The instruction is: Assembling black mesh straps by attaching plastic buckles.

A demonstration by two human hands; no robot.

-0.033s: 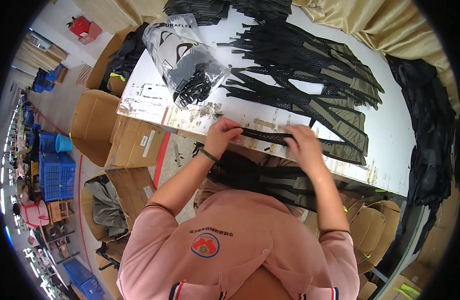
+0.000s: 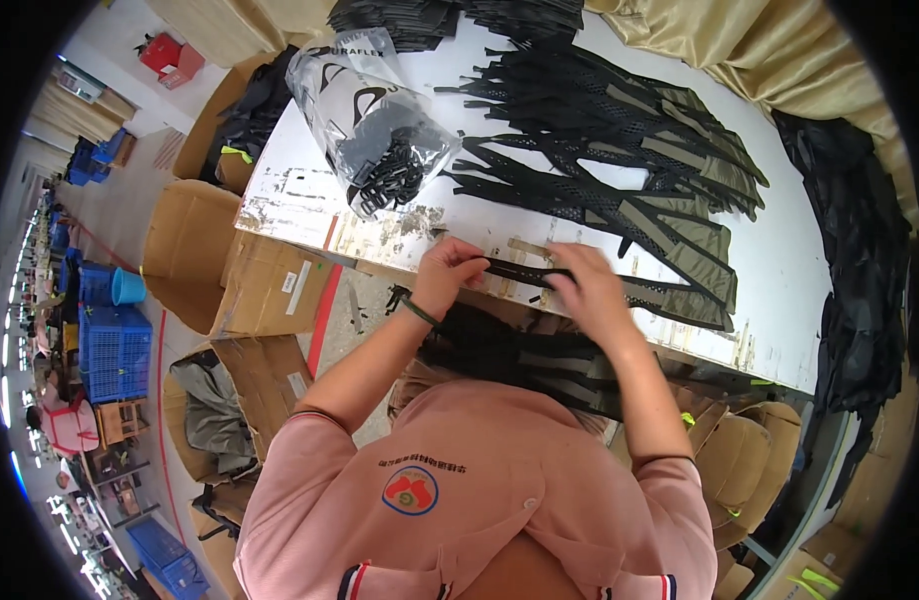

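At the table's near edge, my left hand (image 2: 447, 276) pinches one end of a black mesh-edged strap (image 2: 519, 273) between thumb and fingers. A short way right, my right hand (image 2: 587, 288) has its fingers curled over the same strap; its fingertips are slightly blurred. The strap runs on under that hand to an olive-green and black fabric panel (image 2: 679, 302) lying flat. Beyond it spreads a pile of similar strapped panels (image 2: 629, 130). A clear plastic bag (image 2: 364, 110) with black plastic buckles (image 2: 387, 178) lies at the back left of my hands.
The white table (image 2: 289, 200) has a worn, taped front edge. Open cardboard boxes (image 2: 184, 240) stand at its left, another box (image 2: 744, 455) below right. Black fabric (image 2: 849, 250) hangs along the right side. More dark pieces (image 2: 529, 350) lie below the edge, by my lap.
My right hand has moved left along the strap, closer to my left hand. The left hand stays nearly in place, keeping its pinch.
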